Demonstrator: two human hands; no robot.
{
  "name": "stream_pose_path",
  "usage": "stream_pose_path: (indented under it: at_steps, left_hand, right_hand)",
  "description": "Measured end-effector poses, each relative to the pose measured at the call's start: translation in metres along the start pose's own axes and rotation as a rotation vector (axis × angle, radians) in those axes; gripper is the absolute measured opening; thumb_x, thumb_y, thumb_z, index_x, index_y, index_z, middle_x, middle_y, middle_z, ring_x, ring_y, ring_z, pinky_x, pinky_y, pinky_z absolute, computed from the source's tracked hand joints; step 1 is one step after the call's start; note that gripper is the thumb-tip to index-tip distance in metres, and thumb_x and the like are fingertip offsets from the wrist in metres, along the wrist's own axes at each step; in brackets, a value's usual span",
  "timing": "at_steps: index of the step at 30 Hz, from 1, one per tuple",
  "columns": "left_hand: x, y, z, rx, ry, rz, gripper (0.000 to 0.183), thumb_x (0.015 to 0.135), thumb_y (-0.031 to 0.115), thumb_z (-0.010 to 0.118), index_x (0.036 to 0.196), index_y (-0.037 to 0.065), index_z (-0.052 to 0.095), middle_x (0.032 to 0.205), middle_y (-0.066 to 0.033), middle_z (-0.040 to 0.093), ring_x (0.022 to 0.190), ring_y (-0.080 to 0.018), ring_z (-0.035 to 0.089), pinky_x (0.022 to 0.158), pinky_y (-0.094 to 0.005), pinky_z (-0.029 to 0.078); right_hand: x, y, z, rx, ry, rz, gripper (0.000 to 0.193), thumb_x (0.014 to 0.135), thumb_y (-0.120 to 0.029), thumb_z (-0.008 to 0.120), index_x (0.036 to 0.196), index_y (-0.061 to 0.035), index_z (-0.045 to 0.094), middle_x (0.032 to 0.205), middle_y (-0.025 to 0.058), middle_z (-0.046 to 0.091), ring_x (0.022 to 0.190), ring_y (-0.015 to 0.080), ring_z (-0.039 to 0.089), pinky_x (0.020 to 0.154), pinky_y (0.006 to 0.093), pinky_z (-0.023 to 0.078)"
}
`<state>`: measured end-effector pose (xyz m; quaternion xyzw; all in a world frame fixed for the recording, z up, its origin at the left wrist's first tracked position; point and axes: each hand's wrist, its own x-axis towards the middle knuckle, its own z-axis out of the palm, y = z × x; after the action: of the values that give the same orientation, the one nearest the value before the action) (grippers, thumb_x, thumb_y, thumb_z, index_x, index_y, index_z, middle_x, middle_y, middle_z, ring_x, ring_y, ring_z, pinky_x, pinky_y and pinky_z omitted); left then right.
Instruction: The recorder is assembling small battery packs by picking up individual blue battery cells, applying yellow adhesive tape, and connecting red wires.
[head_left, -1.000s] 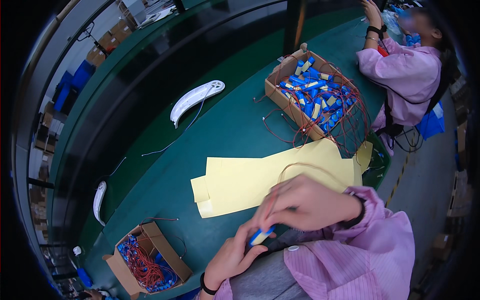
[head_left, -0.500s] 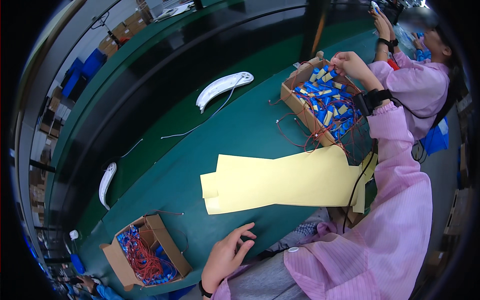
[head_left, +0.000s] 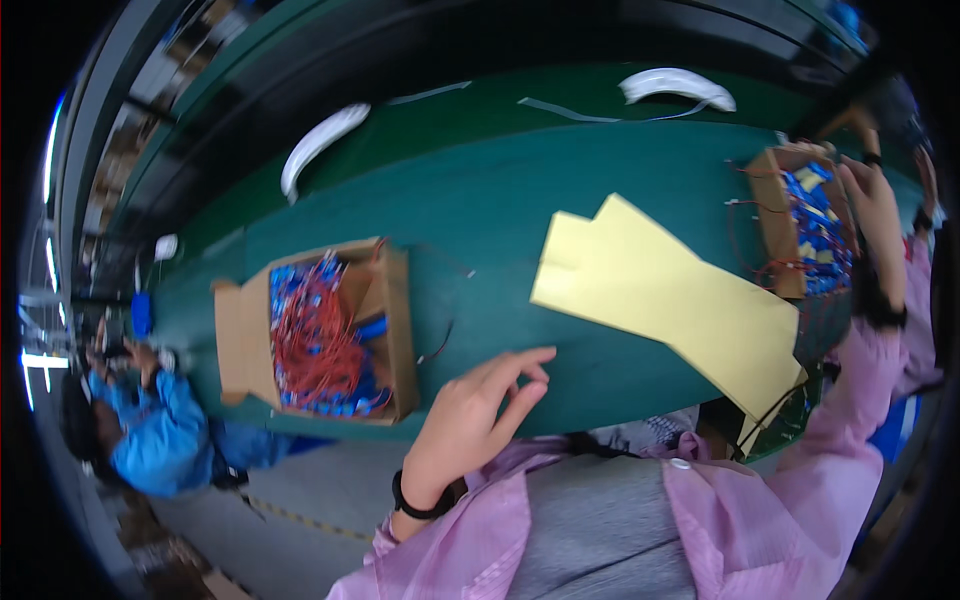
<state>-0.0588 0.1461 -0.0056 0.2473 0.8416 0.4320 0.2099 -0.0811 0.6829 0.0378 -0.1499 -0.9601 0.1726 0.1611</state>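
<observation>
Your left hand hangs released and loosely spread, while your right hand is beside the blue cylindrical cells in the cardboard box at two o'clock, its grip impossible to tell.

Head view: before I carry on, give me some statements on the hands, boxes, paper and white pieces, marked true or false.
1. The left hand is gripping the yellow paper. False: it is apart from it, and nothing shows in its grasp.
2. The yellow paper lies between the left box and the right box. True.
3. The right hand is nearer the right box than the left box. True.
4. The left box is closed. False: it is open, with red wires showing inside.
5. Both white curved pieces lie on the paper. False: they lie beyond it, toward the far side.
</observation>
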Motion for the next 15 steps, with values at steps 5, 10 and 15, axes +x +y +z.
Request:
stream_pose_path:
  at_steps: [5,10,15]
  left_hand:
    - [-0.011,-0.025,0.003,0.057,0.195,-0.051,0.032,0.092,0.013,0.058,0.123,0.004,0.056,0.104,-0.012,0.067,0.084,-0.0258,0.066,0.072,-0.0337,0.052]
    - [0.009,-0.027,0.033,0.268,0.029,0.201,0.041,0.093,0.025,0.057,0.122,-0.004,0.053,0.137,-0.0227,0.046,0.127,-0.0364,0.046,0.105,-0.0427,0.038]
    - [-0.001,-0.031,0.029,0.323,0.071,0.21,0.042,0.093,0.025,0.057,0.123,-0.003,0.052,0.134,-0.0216,0.05,0.125,-0.0355,0.048,0.103,-0.0429,0.04]
  right_hand:
    - [-0.083,-0.218,0.049,0.244,-0.399,-0.355,0.022,0.085,-0.014,0.067,0.103,-0.0017,0.069,0.096,0.0127,0.069,0.079,0.0214,0.066,0.072,0.031,0.052]
    - [-0.09,-0.273,0.139,0.047,-0.442,-0.63,0.024,0.076,-0.018,0.074,0.092,-0.0006,0.069,0.091,0.0143,0.066,0.075,0.0297,0.066,0.07,0.0376,0.052]
    - [-0.091,-0.278,0.182,-0.03,-0.311,-0.714,0.02,0.076,-0.017,0.072,0.086,0.0,0.067,0.082,0.0139,0.061,0.072,0.0317,0.064,0.067,0.0405,0.051]
